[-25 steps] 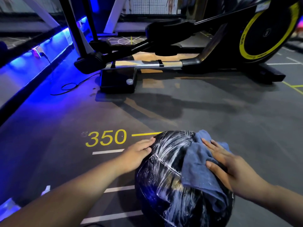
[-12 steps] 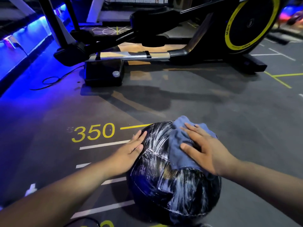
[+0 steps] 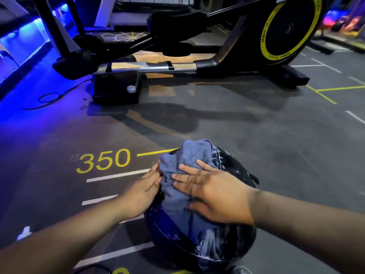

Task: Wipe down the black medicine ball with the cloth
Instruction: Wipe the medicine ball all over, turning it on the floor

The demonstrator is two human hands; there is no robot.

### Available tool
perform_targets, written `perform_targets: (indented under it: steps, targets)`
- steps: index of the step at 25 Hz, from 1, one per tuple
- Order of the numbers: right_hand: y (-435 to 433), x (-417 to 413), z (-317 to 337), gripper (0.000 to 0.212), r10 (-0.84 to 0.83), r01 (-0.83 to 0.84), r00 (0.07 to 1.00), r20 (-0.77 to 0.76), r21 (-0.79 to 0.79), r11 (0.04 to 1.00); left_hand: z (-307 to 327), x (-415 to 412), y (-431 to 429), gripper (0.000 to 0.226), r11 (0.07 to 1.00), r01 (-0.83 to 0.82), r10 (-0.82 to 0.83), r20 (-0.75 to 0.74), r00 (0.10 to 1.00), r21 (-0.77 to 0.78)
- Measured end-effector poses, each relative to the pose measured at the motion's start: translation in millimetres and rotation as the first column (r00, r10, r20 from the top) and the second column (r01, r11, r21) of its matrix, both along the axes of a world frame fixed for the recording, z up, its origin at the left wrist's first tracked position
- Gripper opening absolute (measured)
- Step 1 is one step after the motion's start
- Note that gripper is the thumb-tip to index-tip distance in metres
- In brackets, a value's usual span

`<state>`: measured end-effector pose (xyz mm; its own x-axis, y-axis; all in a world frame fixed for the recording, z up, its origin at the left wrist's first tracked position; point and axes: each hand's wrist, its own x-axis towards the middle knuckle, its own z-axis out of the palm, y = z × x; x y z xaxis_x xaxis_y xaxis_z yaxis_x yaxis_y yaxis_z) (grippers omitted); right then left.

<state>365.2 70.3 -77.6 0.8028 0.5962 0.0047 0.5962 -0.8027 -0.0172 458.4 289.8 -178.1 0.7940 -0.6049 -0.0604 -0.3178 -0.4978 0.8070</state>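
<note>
Right hand [image 3: 213, 194], fingers flat, presses cloth [image 3: 185, 155] on ball [image 3: 236, 169]; left hand [image 3: 144, 187], flat, braces beside it; overlapping strokes should clear streaks [image 3: 209, 246] below palm.

Your right hand [image 3: 209, 194] slid the cloth [image 3: 183, 175] left across the ball [image 3: 233, 240], so it's now touching your left hand [image 3: 142, 192].

Black medicine ball [image 3: 233, 242] on floor — smeared white; blue cloth [image 3: 183, 169] draped on top
</note>
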Motion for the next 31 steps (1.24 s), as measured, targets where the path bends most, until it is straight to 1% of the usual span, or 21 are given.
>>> perform_targets:
  steps: [2,4,5,6,7,8,9,10,11,13,14,15,17,18,20,22,24,26,28,29,31]
  targets:
    - [-17.0,14.8,6.9,0.046,-0.126,0.140,0.989,-0.080,0.205,0.969,6.2,1.1,-4.2,0.046,0.998,0.019,-0.021,0.027,0.999,0.068]
    - [-46.7,33.5,10.4,0.025,-0.296,0.306,0.952,-0.084,0.343,0.888,14.2,-1.7,-10.0,0.045,0.993,0.051,-0.054,0.024,0.998,0.109]
    - [-63.5,43.6,11.2,0.016,-0.417,0.431,0.901,-0.120,0.369,0.823,16.8,-4.6,-12.3,0.044,0.991,0.062,-0.065,0.023,0.998,0.119]
    - [-78.4,52.2,11.8,0.016,-0.537,0.574,0.819,-0.204,0.326,0.751,18.3,-7.8,-14.5,0.044,0.989,0.073,-0.077,0.025,0.997,0.129]
    - [-89.7,56.4,10.3,0.020,-0.609,0.692,0.721,-0.331,0.289,0.661,20.0,-11.3,-16.7,0.045,0.988,0.082,-0.087,0.026,0.996,0.134]
    - [-95.7,58.4,6.7,0.020,-0.597,0.764,0.639,-0.485,0.315,0.563,21.4,-13.7,-19.0,0.046,0.987,0.084,-0.089,0.027,0.996,0.137]
    - [-96.8,59.9,2.6,0.018,-0.567,0.798,0.597,-0.568,0.347,0.493,22.6,-14.0,-20.9,0.046,0.987,0.080,-0.085,0.027,0.996,0.142]
    - [-93.5,59.0,0.8,0.016,-0.534,0.784,0.615,-0.580,0.380,0.490,23.4,-13.8,-22.8,0.048,0.986,0.074,-0.079,0.026,0.997,0.151]
    - [-89.0,57.5,-0.6,0.016,-0.529,0.742,0.667,-0.524,0.403,0.537,25.0,-13.3,-24.6,0.049,0.983,0.072,-0.077,0.022,0.997,0.168]
    - [-78.3,49.3,1.8,0.014,-0.498,0.602,0.798,-0.339,0.417,0.681,27.0,-13.6,-26.7,0.050,0.976,0.077,-0.082,0.015,0.997,0.204]
    - [-71.9,42.3,2.8,0.016,-0.449,0.514,0.858,-0.249,0.402,0.758,27.9,-13.4,-27.1,0.050,0.974,0.087,-0.091,0.012,0.996,0.211]
    - [-64.7,34.6,4.9,0.026,-0.391,0.431,0.902,-0.180,0.355,0.830,28.7,-13.3,-27.1,0.049,0.972,0.100,-0.105,0.010,0.994,0.210]
    - [-45.9,19.8,5.9,0.050,-0.257,0.277,0.959,-0.117,0.209,0.938,30.0,-11.2,-27.5,0.050,0.973,0.113,-0.117,0.009,0.993,0.199]
    - [-35.1,13.3,4.5,0.053,-0.173,0.184,0.981,-0.084,0.152,0.971,30.8,-9.5,-28.1,0.050,0.974,0.101,-0.108,0.021,0.994,0.205]
    - [-13.6,1.2,2.1,0.052,-0.034,0.036,0.998,-0.053,0.048,0.998,33.4,-9.0,-27.1,0.044,0.967,0.049,-0.059,0.034,0.998,0.249]
    - [-2.4,-2.7,2.8,0.052,-0.062,0.069,0.994,-0.094,0.066,0.995,33.7,-13.5,-18.4,0.035,0.978,0.012,-0.005,-0.035,0.999,0.206]
    - [-2.4,2.0,3.4,0.056,-0.178,0.200,0.972,-0.154,0.144,0.969,37.6,-17.8,-17.6,0.037,0.995,-0.034,0.046,-0.136,0.990,0.089]
    - [-7.0,7.8,2.1,0.071,-0.287,0.312,0.946,-0.149,0.194,0.930,43.1,-16.4,-25.0,0.048,0.992,0.058,-0.045,-0.124,0.991,0.108]
    - [-13.3,13.6,3.8,0.100,-0.399,0.436,0.894,-0.202,0.191,0.879,47.9,-14.5,-30.0,0.073,0.994,0.035,-0.021,-0.137,0.990,0.105]
    - [-15.8,15.0,5.4,0.108,-0.428,0.464,0.877,-0.219,0.155,0.872,49.6,-15.6,-31.8,0.078,0.993,0.042,-0.027,-0.132,0.991,0.111]
    - [-18.6,15.1,5.8,0.110,-0.416,0.440,0.888,-0.195,0.100,0.893,51.9,-17.9,-36.5,0.074,0.983,0.054,-0.041,-0.076,0.996,0.175]
